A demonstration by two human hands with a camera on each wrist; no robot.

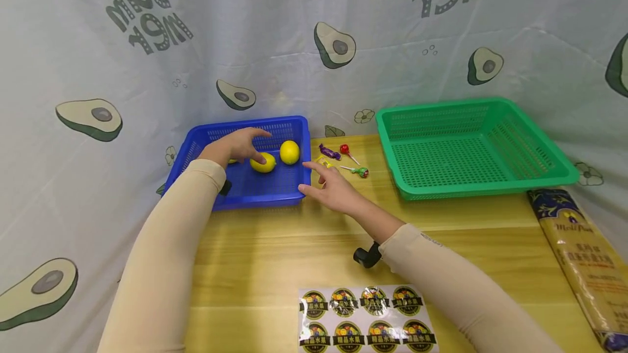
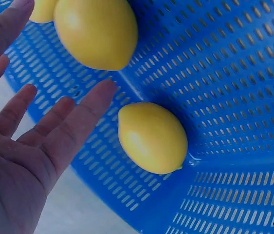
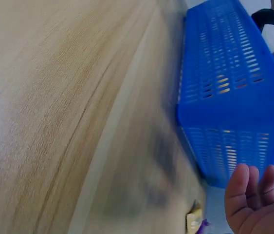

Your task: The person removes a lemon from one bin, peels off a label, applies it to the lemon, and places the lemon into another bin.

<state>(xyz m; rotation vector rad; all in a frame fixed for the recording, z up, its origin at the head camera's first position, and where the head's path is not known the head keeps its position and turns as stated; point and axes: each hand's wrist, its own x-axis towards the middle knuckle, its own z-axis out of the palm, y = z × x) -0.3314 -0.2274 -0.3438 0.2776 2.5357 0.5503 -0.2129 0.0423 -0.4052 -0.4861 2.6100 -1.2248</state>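
Note:
A blue plastic basket (image 1: 260, 200) stands at the back left of the table with yellow lemons in it. Over its inside reaches my left hand (image 1: 239, 145), fingers spread and gripping nothing. One lemon (image 1: 264, 163) lies just below its fingertips; another lemon (image 1: 290, 152) sits nearer the right wall, and a third is mostly hidden behind the hand. In the left wrist view the straight fingers are beside a lemon (image 2: 152, 138). At the basket's right rim is my right hand (image 1: 338, 190), thumb and fingers apart, fingertips right at the edge.
Several wrapped candies, among them a red lollipop (image 1: 344, 149) and a purple sweet (image 1: 330, 152), lie between the blue basket and a green basket (image 1: 478, 185). A sticker sheet (image 1: 363, 317) lies at the front, a golden packet (image 1: 586, 260) at the right. A printed curtain (image 1: 275, 10) hangs behind.

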